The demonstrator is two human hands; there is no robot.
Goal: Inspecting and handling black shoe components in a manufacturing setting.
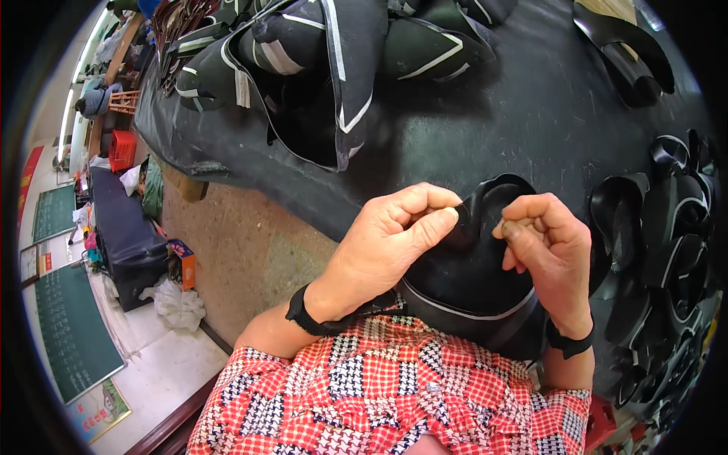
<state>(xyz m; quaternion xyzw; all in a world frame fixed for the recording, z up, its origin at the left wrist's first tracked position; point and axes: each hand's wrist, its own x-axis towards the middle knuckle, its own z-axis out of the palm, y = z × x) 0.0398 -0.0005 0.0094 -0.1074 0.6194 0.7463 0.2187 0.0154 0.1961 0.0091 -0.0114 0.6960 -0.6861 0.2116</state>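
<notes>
A black leather shoe upper (470, 280) with a pale strip along its lower edge lies in front of me, near my body. My left hand (402, 231) is closed, thumb and forefinger pinching the upper's rim beside its curved opening. On the other side of that opening, my right hand (550, 243) is held with thumb and fingertips pressed together, the other fingers curled. Whatever it may grip is too small to make out. Both wrists wear black bands.
Black uppers with white strips (311, 68) are heaped at the far left of the black-covered table (523, 98). More black pieces (682, 250) crowd the right side; one curved piece (629, 61) lies far right. Left, past the floor, stand a dark bench (125, 235) and a red crate (121, 150).
</notes>
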